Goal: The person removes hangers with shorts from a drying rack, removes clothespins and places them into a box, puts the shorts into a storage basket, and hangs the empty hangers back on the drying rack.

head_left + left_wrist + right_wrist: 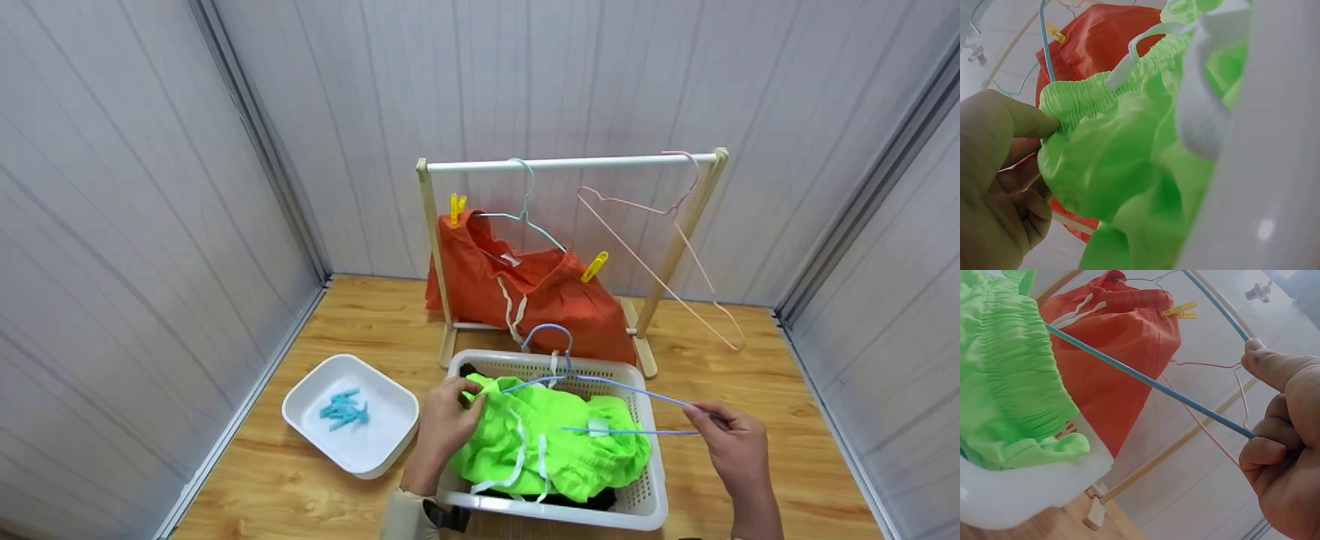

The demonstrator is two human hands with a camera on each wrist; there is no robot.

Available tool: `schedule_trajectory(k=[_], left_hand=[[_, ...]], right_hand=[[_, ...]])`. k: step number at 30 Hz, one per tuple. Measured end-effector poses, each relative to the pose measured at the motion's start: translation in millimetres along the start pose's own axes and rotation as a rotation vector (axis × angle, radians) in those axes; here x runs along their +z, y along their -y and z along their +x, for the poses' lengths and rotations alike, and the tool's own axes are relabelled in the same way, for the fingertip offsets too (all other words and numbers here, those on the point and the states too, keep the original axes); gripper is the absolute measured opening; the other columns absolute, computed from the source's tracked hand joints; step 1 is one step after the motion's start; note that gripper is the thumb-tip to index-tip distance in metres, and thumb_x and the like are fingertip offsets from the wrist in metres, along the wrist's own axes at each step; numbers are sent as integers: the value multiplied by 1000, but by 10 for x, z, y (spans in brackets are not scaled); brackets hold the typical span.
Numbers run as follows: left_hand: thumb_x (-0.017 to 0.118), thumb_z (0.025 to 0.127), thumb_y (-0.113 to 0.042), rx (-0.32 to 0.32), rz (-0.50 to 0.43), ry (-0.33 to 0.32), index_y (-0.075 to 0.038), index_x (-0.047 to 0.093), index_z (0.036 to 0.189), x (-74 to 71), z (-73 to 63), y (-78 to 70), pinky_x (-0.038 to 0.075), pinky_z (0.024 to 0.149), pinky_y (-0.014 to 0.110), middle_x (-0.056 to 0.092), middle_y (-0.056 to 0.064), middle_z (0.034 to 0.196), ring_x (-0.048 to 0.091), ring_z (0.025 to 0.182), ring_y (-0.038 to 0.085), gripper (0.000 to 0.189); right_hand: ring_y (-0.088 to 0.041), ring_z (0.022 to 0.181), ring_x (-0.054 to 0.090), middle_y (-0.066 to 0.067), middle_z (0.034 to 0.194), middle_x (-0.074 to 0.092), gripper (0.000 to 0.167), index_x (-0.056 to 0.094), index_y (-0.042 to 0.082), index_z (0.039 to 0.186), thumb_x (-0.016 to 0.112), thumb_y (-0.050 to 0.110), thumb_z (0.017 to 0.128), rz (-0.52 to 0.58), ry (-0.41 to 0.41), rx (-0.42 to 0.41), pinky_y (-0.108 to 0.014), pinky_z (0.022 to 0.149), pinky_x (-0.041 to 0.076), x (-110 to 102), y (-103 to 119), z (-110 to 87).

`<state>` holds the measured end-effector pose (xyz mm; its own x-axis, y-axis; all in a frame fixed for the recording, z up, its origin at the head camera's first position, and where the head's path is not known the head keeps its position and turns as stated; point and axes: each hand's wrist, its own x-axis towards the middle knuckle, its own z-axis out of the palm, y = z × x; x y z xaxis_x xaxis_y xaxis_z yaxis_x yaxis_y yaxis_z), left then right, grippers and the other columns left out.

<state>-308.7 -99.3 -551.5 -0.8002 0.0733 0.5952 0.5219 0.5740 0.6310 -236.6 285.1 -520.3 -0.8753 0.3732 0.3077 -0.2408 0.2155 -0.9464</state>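
Neon green shorts point(555, 442) with white drawstrings lie in a white basket point(656, 487). My left hand point(450, 416) pinches their elastic waistband point(1081, 101) at the left end. A blue wire hanger point(630, 386) has its left end inside that waistband, and its hook points up over the basket's far rim. At the hanger's other end, my right hand point(727, 439) grips the corner; the right wrist view shows thumb and curled fingers point(1264, 453) on the blue wire. The right part of the waistband lies loose below the hanger's lower bar.
Behind the basket stands a small rack point(600, 163). Orange shorts point(555, 315) hang there on a light blue hanger point(525, 217) with yellow clothespins point(595, 266). A pink hanger point(637, 206) hangs at right. A white tub point(300, 382) at left holds several blue clothespins point(345, 409).
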Motion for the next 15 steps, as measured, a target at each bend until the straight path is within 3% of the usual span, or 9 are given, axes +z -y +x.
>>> schedule_trajectory(k=[5,9,15], left_hand=[[76,74,-2,-22,-10,-26,-12,68,86,-28,-22,49,47,52,24,66,-5,70,59,55,9,17],[76,72,-4,-58,56,-32,-16,71,81,-55,-50,83,46,51,26,66,-7,68,58,56,4,17],[77,73,-6,-186,131,53,-18,77,77,-86,-92,152,49,55,32,68,-9,70,63,64,10,12]], right_hand=[[-5,69,66,-12,80,71,6,71,-10,89,71,-6,85,-50,-11,-12,-19,59,51,-24,32,0],[-6,70,66,-9,80,71,7,71,-10,90,71,-5,85,-63,-7,-19,-20,60,52,-41,47,-4],[-8,71,67,-6,80,72,11,72,-9,92,73,-2,84,-92,6,-9,-21,62,53,-72,48,-8]])
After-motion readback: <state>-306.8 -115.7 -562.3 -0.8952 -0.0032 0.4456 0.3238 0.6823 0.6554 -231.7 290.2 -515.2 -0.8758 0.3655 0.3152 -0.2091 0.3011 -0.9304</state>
